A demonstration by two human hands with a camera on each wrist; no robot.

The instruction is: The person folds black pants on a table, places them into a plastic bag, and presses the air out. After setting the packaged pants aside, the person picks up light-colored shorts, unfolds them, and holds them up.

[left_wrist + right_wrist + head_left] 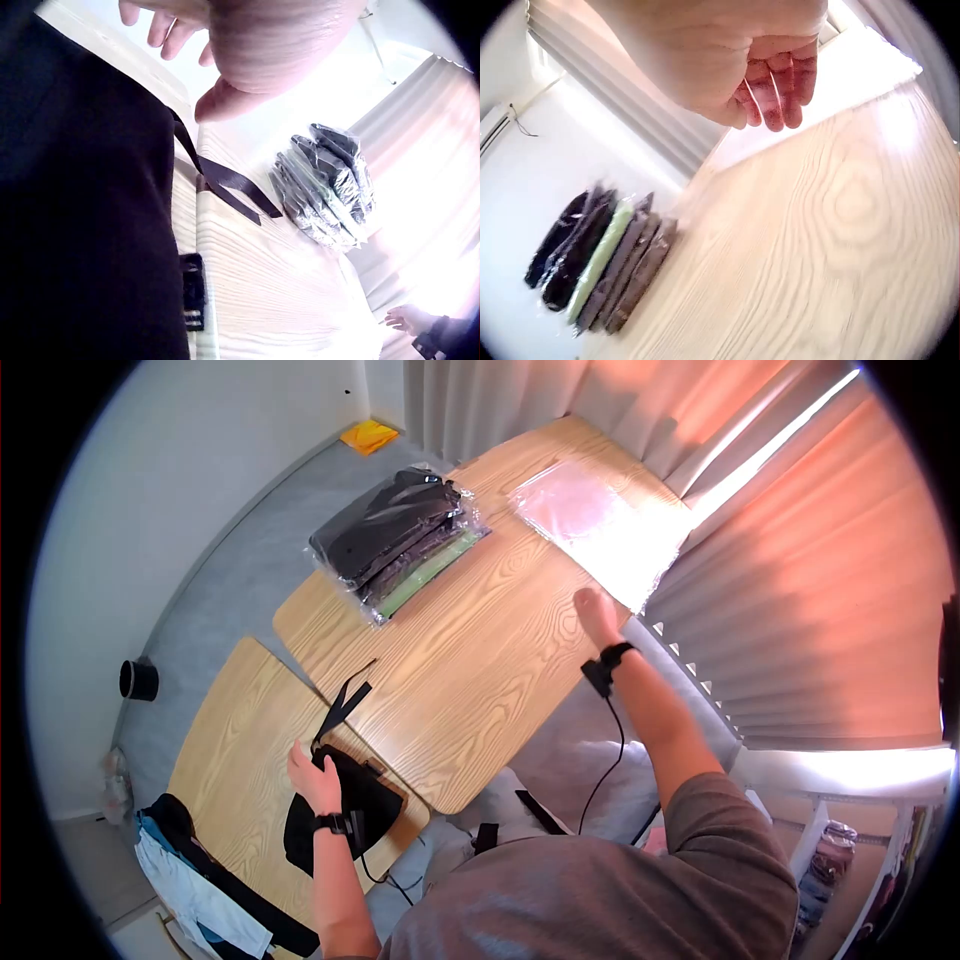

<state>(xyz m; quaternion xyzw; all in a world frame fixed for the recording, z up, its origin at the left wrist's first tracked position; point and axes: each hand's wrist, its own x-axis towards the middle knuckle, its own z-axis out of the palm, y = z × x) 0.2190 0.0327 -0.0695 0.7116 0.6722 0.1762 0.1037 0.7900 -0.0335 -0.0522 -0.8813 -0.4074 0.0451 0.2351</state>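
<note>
Left grip (317, 781) and right grip (598, 618) apart

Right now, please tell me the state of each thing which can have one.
Left hand: fingers relaxed, gripping nothing
Right hand: fingers loosely curved, holding nothing
Black fabric item: lying down, unwrapped
Black strap: loose
Wrapped packages: stacked, in clear plastic
Plastic sheets: lying flat, partly hidden by glare
Curtain: drawn, with narrow bright gap
Clothes: loosely piled, unwrapped
</note>
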